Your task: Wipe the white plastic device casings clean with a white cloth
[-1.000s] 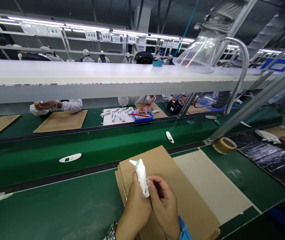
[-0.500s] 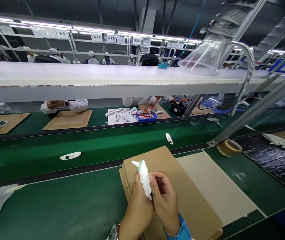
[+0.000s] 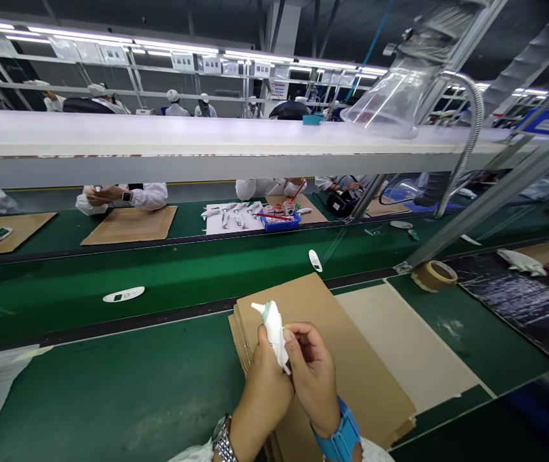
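A white ear thermometer (image 3: 276,335) with a pale green ring below its tapered tip is held upright at a slight tilt above a stack of cardboard sheets (image 3: 351,359). My left hand (image 3: 267,378) is wrapped round its body, thumb along the near side. The thumb and fingers of my right hand (image 3: 312,372) are pinched together against the thermometer's right edge; any small piece between them is hidden. A metal watch (image 3: 224,437) is on my left wrist and a blue strap (image 3: 340,436) on my right.
Beyond the cardboard runs a green conveyor belt (image 3: 217,266) carrying white oval covers (image 3: 123,294). A tape roll (image 3: 434,276) lies by a slanted metal post (image 3: 457,212). A white shelf (image 3: 207,138) spans above. Co-workers sit opposite, near a blue tray (image 3: 279,223) and several white parts.
The white covers on the belt have slid a little to the left. My view has shifted slightly. Both hands keep nearly the same hold on the thermometer.
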`<state>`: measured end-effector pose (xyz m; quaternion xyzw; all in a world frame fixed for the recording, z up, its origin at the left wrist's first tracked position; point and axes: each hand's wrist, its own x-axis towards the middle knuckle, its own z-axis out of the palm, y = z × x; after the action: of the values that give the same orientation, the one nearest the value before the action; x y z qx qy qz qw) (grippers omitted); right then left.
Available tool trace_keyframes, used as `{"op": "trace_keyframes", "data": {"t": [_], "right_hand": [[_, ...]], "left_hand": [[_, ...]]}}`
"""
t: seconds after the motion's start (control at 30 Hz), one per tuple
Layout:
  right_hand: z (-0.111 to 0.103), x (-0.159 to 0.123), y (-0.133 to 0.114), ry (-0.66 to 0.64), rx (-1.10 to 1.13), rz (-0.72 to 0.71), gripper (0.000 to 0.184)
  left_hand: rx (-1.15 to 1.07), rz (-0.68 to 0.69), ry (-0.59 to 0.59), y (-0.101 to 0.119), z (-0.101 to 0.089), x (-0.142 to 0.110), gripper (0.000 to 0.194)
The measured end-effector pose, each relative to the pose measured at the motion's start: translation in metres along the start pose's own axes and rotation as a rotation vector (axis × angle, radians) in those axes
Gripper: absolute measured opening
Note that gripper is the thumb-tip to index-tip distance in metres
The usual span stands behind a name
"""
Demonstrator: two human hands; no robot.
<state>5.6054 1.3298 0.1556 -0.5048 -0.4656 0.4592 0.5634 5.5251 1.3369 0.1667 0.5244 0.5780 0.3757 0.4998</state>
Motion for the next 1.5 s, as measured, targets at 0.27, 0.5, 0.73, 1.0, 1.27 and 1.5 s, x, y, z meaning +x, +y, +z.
{"op": "trace_keyframes", "data": {"t": [0.27,0.5,0.73,1.0,1.27,1.5], "right_hand": [[-0.006,-0.004,-0.001,0.031,-0.024,-0.014,0.024],[-0.008,-0.006,-0.001,0.058,0.017,0.045,0.026],[-0.010,-0.009,0.000,0.053,0.042,0.061,0.027],[-0.015,-0.011,-0.003,0.097,0.091,0.116,0.031],[-0.021,-0.013,-0.001,0.093,0.069,0.102,0.031],[-0.019,-0.016,-0.002,0.072,0.083,0.080,0.029]], "left_hand": [[-0.009,-0.012,-0.031,0.001,0.007,-0.004,0.024],[-0.004,-0.004,-0.033,-0.001,0.010,-0.004,0.024],[-0.013,-0.031,-0.043,0.004,0.012,-0.007,0.026],[-0.055,-0.002,-0.070,-0.002,0.020,-0.009,0.026],[-0.039,0.001,-0.095,0.000,0.023,-0.015,0.021],[-0.076,0.031,-0.063,-0.005,0.024,-0.013,0.024]]}}
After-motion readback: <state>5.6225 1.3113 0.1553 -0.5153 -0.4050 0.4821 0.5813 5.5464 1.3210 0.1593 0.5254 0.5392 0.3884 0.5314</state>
